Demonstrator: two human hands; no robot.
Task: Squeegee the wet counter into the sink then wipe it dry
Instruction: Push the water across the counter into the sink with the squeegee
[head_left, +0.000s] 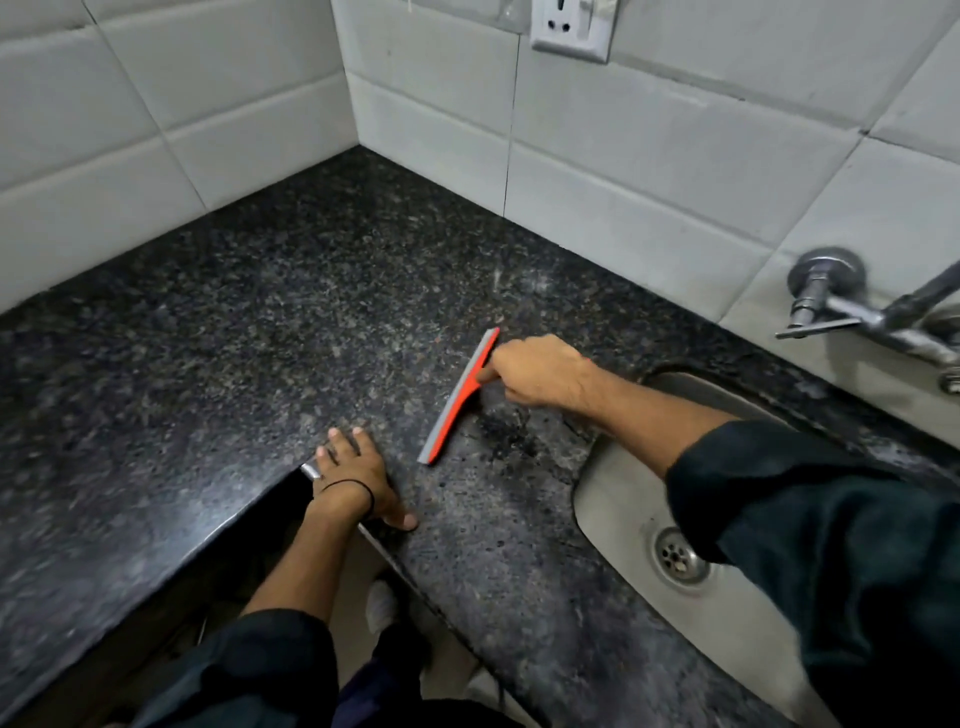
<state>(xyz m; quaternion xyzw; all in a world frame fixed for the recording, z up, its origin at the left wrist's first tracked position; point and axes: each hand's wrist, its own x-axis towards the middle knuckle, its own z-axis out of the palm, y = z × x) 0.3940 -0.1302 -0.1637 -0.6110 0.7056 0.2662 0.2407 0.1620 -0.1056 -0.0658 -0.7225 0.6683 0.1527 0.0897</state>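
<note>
An orange squeegee (457, 400) with a grey rubber blade rests edge-down on the dark speckled granite counter (249, 322), just left of the steel sink (639, 514). My right hand (540, 371) grips its handle from the sink side, and the handle is hidden in my fist. A darker wet patch (509, 436) lies between the blade and the sink rim. My left hand (358, 473) lies flat, fingers spread, on the counter's inner front corner, holding nothing.
White tiled walls meet in a corner behind the counter. A chrome tap (857, 306) juts from the wall above the sink, whose drain (678, 556) is visible. A wall socket (571, 26) sits high up. The counter front edge runs diagonally past my legs.
</note>
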